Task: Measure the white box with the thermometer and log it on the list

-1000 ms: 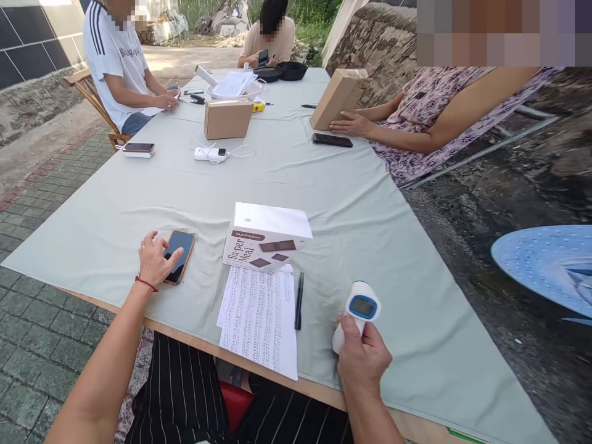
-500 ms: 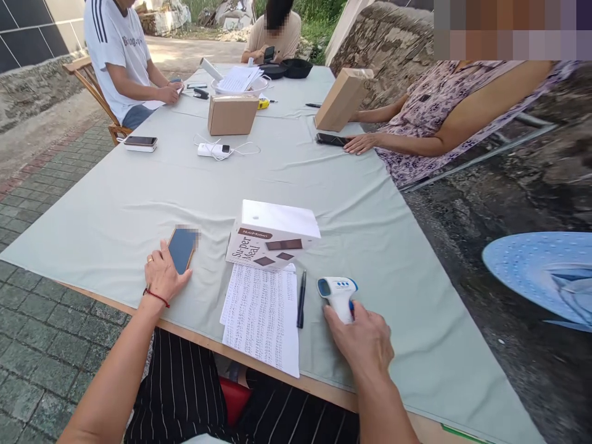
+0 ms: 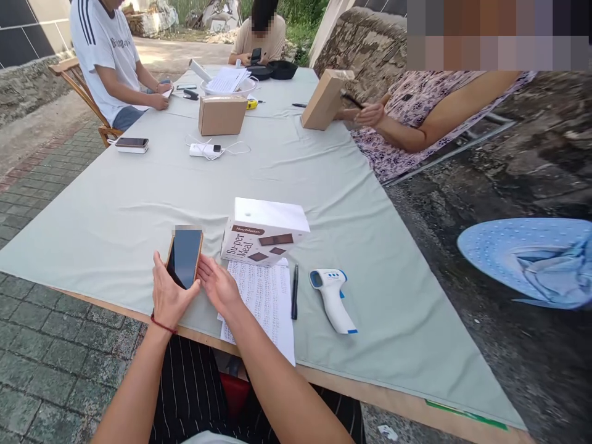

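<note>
My left hand point(image 3: 171, 293) is closed round the lower left of a smartphone point(image 3: 185, 256), whose dark screen tilts up toward me. My right hand point(image 3: 219, 285) is beside the phone's right edge with its fingers stretched out; I cannot tell whether the fingertips touch it. To the right, a white and blue infrared thermometer point(image 3: 333, 301) lies on the tablecloth with no hand on it. Between it and my right hand are a black pen point(image 3: 295, 293) and printed sheets point(image 3: 271, 314), partly covered by my right forearm. A white Super Meal box point(image 3: 266, 231) stands on the sheets' far end.
Farther up the table are a brown carton point(image 3: 222, 117), a white device with a cable point(image 3: 206, 150) and a phone on a white box point(image 3: 132, 145). Three people sit round the table; the one at right has a dark object in hand beside another carton point(image 3: 326, 98).
My right hand has let go of the thermometer and moved left to the phone. The phone is turned more upright in my left hand. The person at right has lifted a dark object off the table.
</note>
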`<control>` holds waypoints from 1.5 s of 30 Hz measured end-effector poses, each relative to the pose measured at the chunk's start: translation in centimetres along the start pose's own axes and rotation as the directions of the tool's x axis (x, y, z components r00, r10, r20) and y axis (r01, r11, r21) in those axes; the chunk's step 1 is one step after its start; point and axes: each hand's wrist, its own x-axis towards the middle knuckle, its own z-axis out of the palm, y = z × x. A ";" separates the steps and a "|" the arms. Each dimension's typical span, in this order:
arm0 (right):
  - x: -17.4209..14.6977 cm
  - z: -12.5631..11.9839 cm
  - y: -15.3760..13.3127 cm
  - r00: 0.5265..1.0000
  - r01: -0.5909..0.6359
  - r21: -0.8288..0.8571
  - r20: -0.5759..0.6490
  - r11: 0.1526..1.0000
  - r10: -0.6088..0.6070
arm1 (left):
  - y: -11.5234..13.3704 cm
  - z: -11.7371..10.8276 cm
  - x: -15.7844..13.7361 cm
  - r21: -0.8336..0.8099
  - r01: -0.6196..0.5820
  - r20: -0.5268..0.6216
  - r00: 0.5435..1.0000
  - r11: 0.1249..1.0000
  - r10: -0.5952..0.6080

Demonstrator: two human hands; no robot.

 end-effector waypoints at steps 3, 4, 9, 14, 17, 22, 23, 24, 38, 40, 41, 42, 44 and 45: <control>0.0 0.0 0.5 0.994 -0.043 0.123 0.106 0.991 0.030 | 0.5 0.0 -2.5 -0.021 -0.069 -0.097 0.993 0.997 0.067; -0.2 -0.1 0.6 0.993 -0.055 0.147 0.111 0.988 0.039 | 0.6 0.0 -3.2 -0.016 -0.085 -0.111 0.990 0.996 0.083; -1.1 -1.2 1.2 0.986 -0.152 0.230 0.097 0.961 0.133 | 0.9 0.2 -4.9 0.019 -0.166 -0.141 0.976 0.986 0.167; -1.5 -2.5 0.8 0.983 -0.173 0.238 0.100 0.956 0.153 | 0.8 0.8 -5.9 0.073 -0.196 -0.170 0.964 0.978 0.206; -1.8 -3.0 0.5 0.981 -0.174 0.214 0.124 0.961 0.150 | 1.0 1.0 -6.3 0.072 -0.206 -0.179 0.960 0.976 0.216; -2.4 -3.1 0.4 0.982 -0.171 0.199 0.114 0.965 0.150 | 1.4 1.0 -6.6 0.079 -0.242 -0.203 0.946 0.967 0.253; -2.4 -3.1 0.4 0.983 -0.170 0.202 0.108 0.965 0.150 | 1.5 1.0 -6.6 0.084 -0.250 -0.203 0.943 0.965 0.262; -2.5 -3.1 0.4 0.983 -0.169 0.206 0.101 0.964 0.151 | 1.5 1.0 -6.6 0.089 -0.255 -0.202 0.942 0.963 0.269; -2.8 -2.3 -0.1 0.984 -0.174 0.235 0.066 0.956 0.163 | 1.6 0.6 -6.5 0.079 -0.274 -0.201 0.937 0.958 0.284; -2.8 -2.3 -0.1 0.984 -0.175 0.244 0.068 0.954 0.164 | 1.6 0.6 -6.5 0.090 -0.278 -0.203 0.935 0.956 0.291; -2.8 -2.3 -0.1 0.983 -0.179 0.243 0.074 0.953 0.166 | 1.7 0.6 -6.5 0.097 -0.280 -0.208 0.933 0.955 0.295; -2.8 -2.3 -0.1 0.982 -0.186 0.237 0.081 0.954 0.171 | 1.7 0.6 -6.6 0.104 -0.283 -0.214 0.930 0.953 0.300; -2.7 -2.3 -0.1 0.979 -0.198 0.221 0.090 0.955 0.182 | 1.7 0.7 -6.7 0.110 -0.284 -0.227 0.926 0.953 0.302; -2.7 -2.2 -0.1 0.979 -0.198 0.213 0.089 0.957 0.183 | 1.7 0.7 -6.7 0.105 -0.279 -0.228 0.928 0.954 0.296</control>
